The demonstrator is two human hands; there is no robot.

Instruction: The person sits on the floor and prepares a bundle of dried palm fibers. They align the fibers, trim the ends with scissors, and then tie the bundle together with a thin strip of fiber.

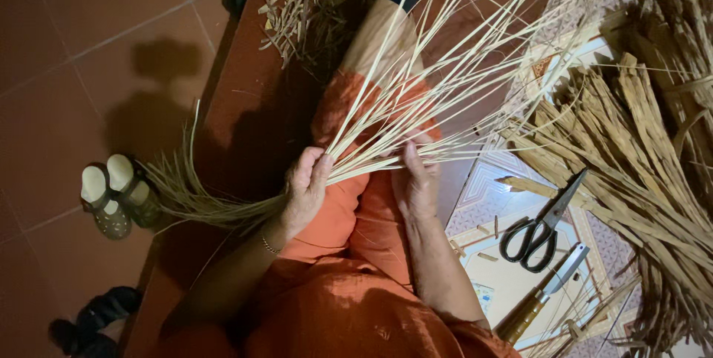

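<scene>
We are gripping pale strip bundle (401, 98) over lap: left hand (304, 187) closed around gathered end, right hand (416, 180) half-curled, pressing strips. Loosening grip risks fanned ends splaying, slipping toward floor (59, 53).

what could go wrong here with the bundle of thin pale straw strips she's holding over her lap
The left hand alone seems to grip the bundle of thin pale straw strips, while the right hand fingers single strands; loose ones might slip out or snap. The fanned tips reach toward the heap of dry brown leaf strips and could tangle. The black-handled scissors and wooden-handled knife lie close beside the right arm.
</scene>
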